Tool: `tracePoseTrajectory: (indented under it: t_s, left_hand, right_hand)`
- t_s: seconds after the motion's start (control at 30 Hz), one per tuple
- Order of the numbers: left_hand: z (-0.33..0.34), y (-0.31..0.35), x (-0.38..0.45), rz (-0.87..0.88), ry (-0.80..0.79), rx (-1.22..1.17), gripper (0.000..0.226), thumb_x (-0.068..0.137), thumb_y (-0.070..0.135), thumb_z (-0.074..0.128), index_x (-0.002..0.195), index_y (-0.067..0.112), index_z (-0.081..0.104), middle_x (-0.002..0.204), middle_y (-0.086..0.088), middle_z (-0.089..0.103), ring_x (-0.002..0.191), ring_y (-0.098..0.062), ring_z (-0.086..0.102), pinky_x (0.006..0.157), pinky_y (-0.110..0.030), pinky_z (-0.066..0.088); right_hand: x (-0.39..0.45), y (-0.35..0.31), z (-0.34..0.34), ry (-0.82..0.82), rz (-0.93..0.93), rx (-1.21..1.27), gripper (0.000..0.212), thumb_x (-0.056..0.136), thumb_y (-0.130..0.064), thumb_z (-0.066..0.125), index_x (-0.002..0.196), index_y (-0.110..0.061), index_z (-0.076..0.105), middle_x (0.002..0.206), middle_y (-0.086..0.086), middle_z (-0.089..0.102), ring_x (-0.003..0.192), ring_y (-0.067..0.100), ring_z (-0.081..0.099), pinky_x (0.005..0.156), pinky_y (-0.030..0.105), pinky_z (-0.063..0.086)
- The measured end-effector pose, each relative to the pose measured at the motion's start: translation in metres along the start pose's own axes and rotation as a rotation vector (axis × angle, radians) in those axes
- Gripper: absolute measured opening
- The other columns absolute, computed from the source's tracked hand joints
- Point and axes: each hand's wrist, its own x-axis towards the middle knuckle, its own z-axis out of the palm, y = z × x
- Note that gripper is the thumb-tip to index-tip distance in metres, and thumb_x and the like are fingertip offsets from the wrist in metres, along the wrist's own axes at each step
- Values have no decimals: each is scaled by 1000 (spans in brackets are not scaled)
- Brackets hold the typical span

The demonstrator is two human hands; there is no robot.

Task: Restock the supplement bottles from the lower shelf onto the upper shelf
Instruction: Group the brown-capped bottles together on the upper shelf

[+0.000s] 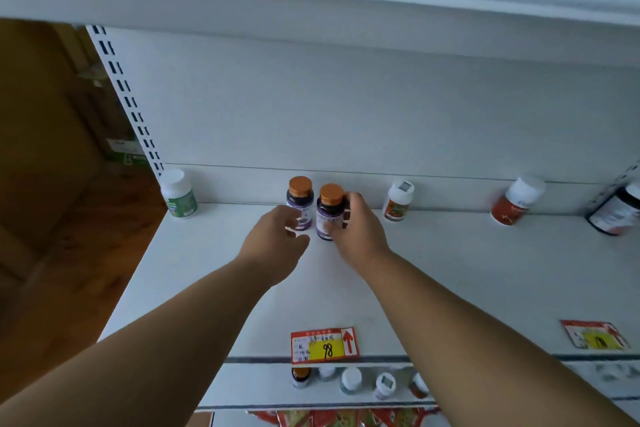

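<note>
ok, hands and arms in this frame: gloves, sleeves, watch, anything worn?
Nothing worn that shows. Both forearms are bare from the bottom edge of the frame to the wrists: no sleeves, no watch, no bands. The left hand and right hand are ungloved, with no rings or markings visible; the fingertips are partly hidden, so small details there cannot be told.

Both bare forearms reach up and forward, converging toward twelve o'clock — the left from seven o'clock, the right from five. The left hand hangs loosely curled, palm down, fingers partly bent and closed on nothing. The right hand is wrapped around something — thumb toward nine o'clock, fingers curled over at twelve, wrist bent slightly inward.
</note>
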Motion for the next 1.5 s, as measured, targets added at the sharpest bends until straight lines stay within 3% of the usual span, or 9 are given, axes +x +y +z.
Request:
tracePoseTrajectory:
  t_s: [0.27,0.4,0.5,0.73,0.97,1.07,1.17,1.3,1.5]
  left_hand:
    - [4,1,15,-17,43,15,38,87,22,64,124,24,53,118,6,59,97,-16,62,78,-37,56]
    - [6,-1,9,10,23,83,45,91,25,65,133,23,50,128,6,56,103,-12,58,83,-34,55]
    - [3,-3,1,95,34,182,44,92,27,65,133,24,50,128,4,56,100,-11,57,85,-33,54]
    - [-8,-11,-41,295,77,354,45,93,28,64,136,25,49,135,4,54,116,-17,56,96,-34,52]
    - [-16,-26,-109,325,94,394,41,92,31,63,131,28,52,129,8,57,114,-15,57,93,-31,51]
    - [-12,-31,-141,375,119,417,40,92,30,63,131,27,52,128,6,56,113,-16,57,93,-34,51]
    - [-6,-41,-176,438,53,461,39,93,29,63,131,26,52,128,6,56,113,-17,57,94,-33,50]
    - [-10,-52,-195,491,-31,492,39,95,30,60,132,28,51,131,7,56,116,-16,55,98,-32,48]
    - [-25,-103,-203,586,-228,570,37,93,32,61,128,30,52,127,7,58,110,-16,59,95,-34,51]
  right_hand:
    - [28,1,8,-18,11,-54,37,87,-27,68,119,-18,52,118,5,63,106,28,60,78,32,44]
    - [20,-1,5,14,72,-61,63,85,-29,74,138,-16,43,130,6,57,116,26,58,88,32,46]
    - [-5,-3,1,69,93,-73,70,85,-31,75,143,-14,38,133,7,54,119,24,56,90,30,44]
    - [-80,-20,-10,63,10,-93,59,89,-33,70,139,-26,40,135,-3,50,117,14,54,93,25,49]
    - [-155,-34,-26,19,-132,-73,56,91,-30,68,141,-24,42,136,-3,47,120,12,51,95,21,43]
    - [-189,-35,-26,59,-175,-69,54,90,-27,69,139,-22,45,136,-1,48,118,13,52,96,27,48]
    - [-234,-34,-23,71,-145,-58,52,91,-26,69,138,-22,47,135,-2,48,119,13,52,97,27,47]
    - [-272,-36,-15,101,-76,-90,49,93,-28,66,138,-25,47,135,-5,49,119,10,51,87,13,39]
    - [-317,-32,45,184,147,-88,49,91,-32,67,135,-24,50,133,-3,52,115,12,54,87,19,42]
